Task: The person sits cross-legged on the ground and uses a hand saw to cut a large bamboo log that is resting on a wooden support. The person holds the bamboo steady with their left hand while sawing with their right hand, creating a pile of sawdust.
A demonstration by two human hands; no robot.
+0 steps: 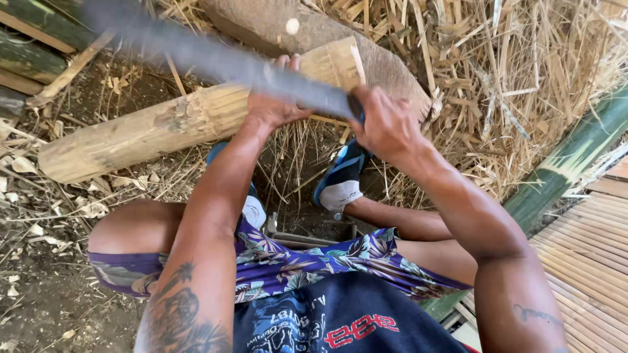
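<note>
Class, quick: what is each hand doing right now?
Left hand: closed, gripping the bamboo section.
Right hand: closed on the knife handle.

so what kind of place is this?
Likely an outdoor, informal bamboo-working spot, not a shop floor. Bare dirt ground, heaps of dry bamboo shavings, green bamboo poles. The left hand steadies a stripped bamboo section; the right hand grips a long blade.

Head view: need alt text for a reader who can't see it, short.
A seated person's right hand grips the dark handle of a long grey blade, motion-blurred, over a pale stripped bamboo section that the left hand steadies. The bamboo lies on dirt amid dry straw, and a green bamboo pole lies to the right.
</note>
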